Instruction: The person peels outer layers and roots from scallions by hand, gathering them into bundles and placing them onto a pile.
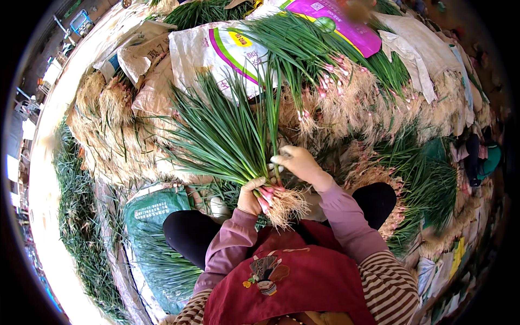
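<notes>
My left hand (250,197), in a pale glove, is closed around the lower stems of a thick bunch of spring onions (230,127). Their green leaves fan away from me, while the pinkish bulbs and shaggy pale roots (285,208) point toward my lap. On the bunch's right side, my gloved right hand (299,163) has its fingers pinched at a single spring onion stalk, just above the bulbs. Part of that stalk is hidden behind the fingers.
A long heap of rooted spring onions (346,92) lies ahead, partly under a white sack (222,54) and a purple sack (344,19). More spring onions (422,181) lie at right. A green sack (157,208) is at left, beside scattered leaves (86,233).
</notes>
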Motion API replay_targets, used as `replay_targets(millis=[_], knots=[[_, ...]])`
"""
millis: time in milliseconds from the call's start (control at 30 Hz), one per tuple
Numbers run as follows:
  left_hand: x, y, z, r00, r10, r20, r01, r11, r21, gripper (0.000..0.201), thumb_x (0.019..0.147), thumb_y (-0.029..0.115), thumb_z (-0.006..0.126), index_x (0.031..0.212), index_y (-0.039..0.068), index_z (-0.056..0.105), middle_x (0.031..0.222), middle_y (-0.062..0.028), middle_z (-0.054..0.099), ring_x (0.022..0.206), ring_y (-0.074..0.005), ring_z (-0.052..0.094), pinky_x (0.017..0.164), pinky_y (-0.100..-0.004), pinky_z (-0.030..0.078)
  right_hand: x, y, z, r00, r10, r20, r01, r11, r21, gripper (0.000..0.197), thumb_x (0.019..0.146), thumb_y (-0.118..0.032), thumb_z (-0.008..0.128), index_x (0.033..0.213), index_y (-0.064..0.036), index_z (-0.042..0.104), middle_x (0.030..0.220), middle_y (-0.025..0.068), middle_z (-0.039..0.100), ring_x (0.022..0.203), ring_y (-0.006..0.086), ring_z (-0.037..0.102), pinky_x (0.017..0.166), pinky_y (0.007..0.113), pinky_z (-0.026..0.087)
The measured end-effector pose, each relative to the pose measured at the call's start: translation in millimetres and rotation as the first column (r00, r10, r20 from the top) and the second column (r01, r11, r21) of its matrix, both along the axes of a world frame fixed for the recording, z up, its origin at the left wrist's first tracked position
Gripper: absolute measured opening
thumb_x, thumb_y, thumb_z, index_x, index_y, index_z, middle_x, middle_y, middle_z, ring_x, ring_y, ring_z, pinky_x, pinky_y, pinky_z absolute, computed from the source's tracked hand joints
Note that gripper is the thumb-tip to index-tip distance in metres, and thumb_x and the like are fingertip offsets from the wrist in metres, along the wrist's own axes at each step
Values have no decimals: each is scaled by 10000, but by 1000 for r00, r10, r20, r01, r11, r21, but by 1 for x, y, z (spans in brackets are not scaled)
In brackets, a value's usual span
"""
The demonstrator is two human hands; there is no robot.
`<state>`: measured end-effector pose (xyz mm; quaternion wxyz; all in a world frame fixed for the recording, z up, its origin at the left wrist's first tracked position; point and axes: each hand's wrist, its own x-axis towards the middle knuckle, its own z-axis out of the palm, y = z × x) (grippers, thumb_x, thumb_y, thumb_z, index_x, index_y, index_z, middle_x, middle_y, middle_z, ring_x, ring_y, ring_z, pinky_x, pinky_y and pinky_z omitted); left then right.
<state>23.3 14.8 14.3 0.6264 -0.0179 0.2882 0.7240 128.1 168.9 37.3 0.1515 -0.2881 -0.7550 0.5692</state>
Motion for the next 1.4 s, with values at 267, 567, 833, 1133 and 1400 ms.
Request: replay_targets(millis=[267, 567, 833, 1133, 1400], knots=[[7, 2, 14, 995, 95, -13, -95, 995, -9, 382, 730, 108, 631, 1080, -15, 539, 838, -92, 586, 718, -284, 602, 662, -389, 513, -15, -7, -51, 930, -364, 54, 321, 872, 369, 284, 854, -244, 580, 680, -21, 553, 604, 176, 571, 567, 353, 571, 546, 437, 451], [4, -6, 17, 994, 70, 84, -89, 962, 258, 488, 678, 179, 683, 1080, -11, 479, 811, -61, 501, 728, -181, 443, 683, -327, 398, 25, 14, 42, 919, 388, -67, -393, 904, -167, 657, 797, -128, 644, 1394, -56, 380, 1208, 86, 587, 747, 86, 538, 737, 250, 478], [1, -11, 13, 996, 39, 78, -60, 954, 292, 501, 691, 196, 688, 1083, -19, 461, 799, -51, 486, 699, -176, 453, 650, -322, 394, 16, -14, -14, 994, 108, -10, -102, 960, 260, 174, 803, -81, 574, 932, -42, 683, 819, 145, 677, 729, 278, 653, 702, 343, 506], [5, -15, 19, 993, -2, 122, -34, 956, 291, 527, 716, 224, 664, 1162, 24, 466, 792, -32, 484, 713, -165, 414, 639, -316, 360, 2, -2, 21, 909, 405, -101, -417, 864, -283, 491, 889, -57, 510, 1366, -14, 402, 1287, 108, 539, 862, 142, 621, 765, 264, 505], [4, -15, 20, 975, -52, 217, -27, 938, 346, 497, 715, 145, 615, 1164, -2, 463, 817, -67, 492, 675, -264, 545, 714, -459, 523, -26, -5, 1, 869, 484, 103, -488, 872, 23, 227, 907, -147, 543, 982, 38, 652, 891, 134, 688, 804, 161, 633, 755, 283, 500]])
